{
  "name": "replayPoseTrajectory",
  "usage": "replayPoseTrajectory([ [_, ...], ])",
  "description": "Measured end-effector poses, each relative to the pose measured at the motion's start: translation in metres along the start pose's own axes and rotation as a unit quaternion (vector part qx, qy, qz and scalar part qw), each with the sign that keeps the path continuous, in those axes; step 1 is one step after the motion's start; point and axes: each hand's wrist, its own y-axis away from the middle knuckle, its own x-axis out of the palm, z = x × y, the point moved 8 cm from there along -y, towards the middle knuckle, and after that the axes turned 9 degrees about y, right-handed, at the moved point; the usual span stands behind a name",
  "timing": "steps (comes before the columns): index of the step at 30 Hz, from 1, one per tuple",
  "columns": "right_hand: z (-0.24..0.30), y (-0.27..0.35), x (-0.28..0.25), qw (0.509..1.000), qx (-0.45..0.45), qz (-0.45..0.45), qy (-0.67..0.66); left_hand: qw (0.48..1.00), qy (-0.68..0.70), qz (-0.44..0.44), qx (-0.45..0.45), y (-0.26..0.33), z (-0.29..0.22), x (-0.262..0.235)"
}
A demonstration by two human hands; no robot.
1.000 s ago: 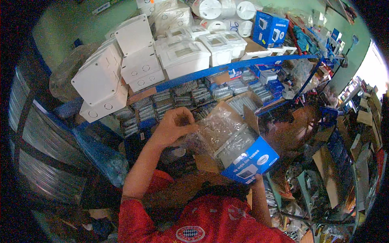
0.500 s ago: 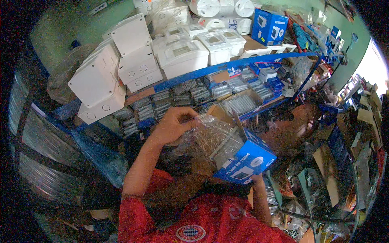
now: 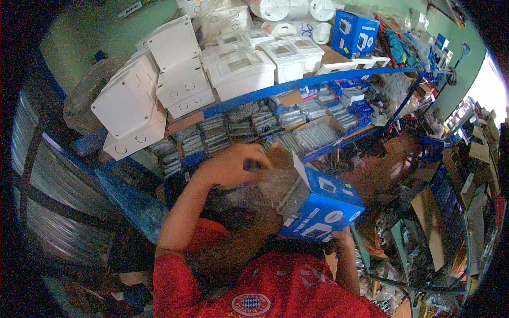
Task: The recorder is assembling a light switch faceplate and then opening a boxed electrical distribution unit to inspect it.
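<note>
A blue cardboard box [image 3: 331, 204] with pictures of white units on its sides is tilted in front of my chest, its open end and brown flap [image 3: 281, 167] facing up and left. My right hand [image 3: 341, 237] grips the box from its lower right corner, with most fingers hidden behind it. Clear plastic wrap [image 3: 265, 185] bulges from the open end. My left hand [image 3: 241, 165] is beside that opening, thumb and fingers curled together on the wrap. Inside the box, pale contents show only dimly through the plastic.
Ahead stands a blue-edged shelf [image 3: 305, 83] with white plastic boxes [image 3: 241, 72] on top. Bundled metal pieces [image 3: 318, 133] fill the lower level. Plastic-wrapped rolls [image 3: 69, 212] stand at left; cardboard sheets [image 3: 428, 228] and clutter crowd the right.
The box has turned, so more of its blue side shows. The plastic wrap, earlier stretched up high from the opening, now hangs lower, and my left hand has shifted slightly right and down.
</note>
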Motion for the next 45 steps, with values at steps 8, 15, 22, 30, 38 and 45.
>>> replayPoseTrajectory([
  [8, 0.006, -0.002, 0.009, 1.000, -0.009, 0.004, 0.006, 0.991, -0.011, -0.099, -0.092, -0.007, 0.013, -0.022],
  [15, -0.019, -0.002, 0.003, 1.000, -0.012, 0.021, -0.014, 0.991, 0.010, 0.129, 0.018, 0.002, 0.012, 0.017],
  [22, -0.015, -0.006, 0.011, 0.998, -0.010, 0.039, -0.042, 0.988, -0.026, 0.153, 0.001, 0.004, 0.015, 0.025],
  [30, -0.003, -0.006, 0.012, 0.997, -0.068, 0.024, 0.028, 0.991, 0.081, 0.085, -0.064, 0.004, 0.053, 0.016],
  [38, 0.018, 0.006, 0.026, 1.000, 0.009, 0.015, 0.012, 0.992, 0.010, -0.084, -0.097, 0.006, 0.076, 0.018],
  [45, -0.021, 0.000, -0.001, 0.998, -0.013, 0.048, 0.025, 0.976, 0.193, -0.003, -0.105, 0.004, 0.065, 0.021],
])
